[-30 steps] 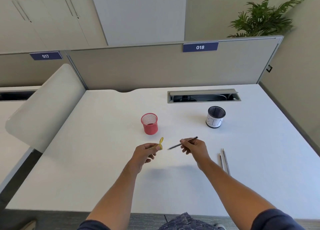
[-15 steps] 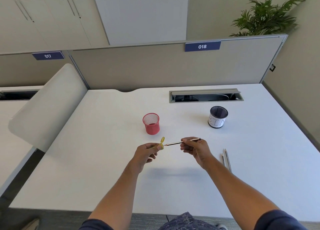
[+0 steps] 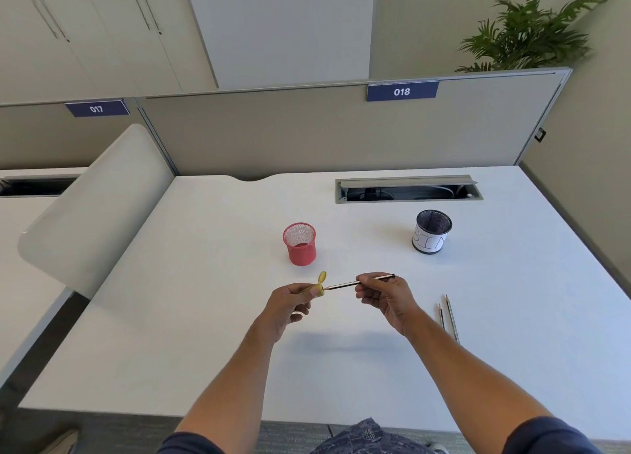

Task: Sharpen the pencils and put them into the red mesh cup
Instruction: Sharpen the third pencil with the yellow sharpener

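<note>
My left hand [image 3: 289, 303] grips a small yellow sharpener [image 3: 320, 287] with its lid flipped up. My right hand [image 3: 384, 295] pinches a dark pencil [image 3: 345, 285] near its back end, and the pencil's tip sits at the sharpener's mouth. Both hands hover above the white desk [image 3: 205, 317]. The red mesh cup [image 3: 299, 244] stands upright just beyond my left hand, and it looks empty. Two more pencils [image 3: 448, 317] lie side by side on the desk to the right of my right forearm.
A black mesh cup [image 3: 431, 232] wrapped in white paper stands at the back right. Behind it a grey cable slot [image 3: 408, 189] is open in the desk. A grey partition [image 3: 307, 132] closes the far edge, and a white curved panel [image 3: 92, 208] stands at the left.
My right hand brought the pencil leftward and levelled it, so its tip now meets the sharpener held in my left hand. The left hand stayed nearly in place.
</note>
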A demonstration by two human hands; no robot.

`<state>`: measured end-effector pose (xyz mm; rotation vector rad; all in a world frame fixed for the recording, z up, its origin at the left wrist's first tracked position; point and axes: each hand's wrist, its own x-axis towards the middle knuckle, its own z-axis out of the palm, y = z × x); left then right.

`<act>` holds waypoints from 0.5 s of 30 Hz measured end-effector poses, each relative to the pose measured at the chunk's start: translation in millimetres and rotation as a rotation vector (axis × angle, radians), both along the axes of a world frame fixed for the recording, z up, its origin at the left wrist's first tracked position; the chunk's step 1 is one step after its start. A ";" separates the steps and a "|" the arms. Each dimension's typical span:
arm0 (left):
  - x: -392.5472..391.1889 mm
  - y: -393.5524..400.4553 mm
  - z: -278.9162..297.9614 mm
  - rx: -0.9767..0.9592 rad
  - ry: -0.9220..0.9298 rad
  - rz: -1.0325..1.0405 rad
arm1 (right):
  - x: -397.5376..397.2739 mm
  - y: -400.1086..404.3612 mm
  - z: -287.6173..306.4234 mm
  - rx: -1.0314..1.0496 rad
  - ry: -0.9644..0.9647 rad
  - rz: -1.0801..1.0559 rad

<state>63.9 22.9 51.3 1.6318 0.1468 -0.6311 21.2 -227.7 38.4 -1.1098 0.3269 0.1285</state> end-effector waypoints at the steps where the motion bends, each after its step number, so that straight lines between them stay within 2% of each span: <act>1: 0.1 0.1 -0.2 -0.003 -0.001 -0.002 | 0.1 0.0 0.6 0.000 -0.001 -0.003; 15: -4.3 -3.5 5.5 -0.089 -0.001 -0.065 | -1.3 -5.7 0.0 0.019 -0.008 -0.035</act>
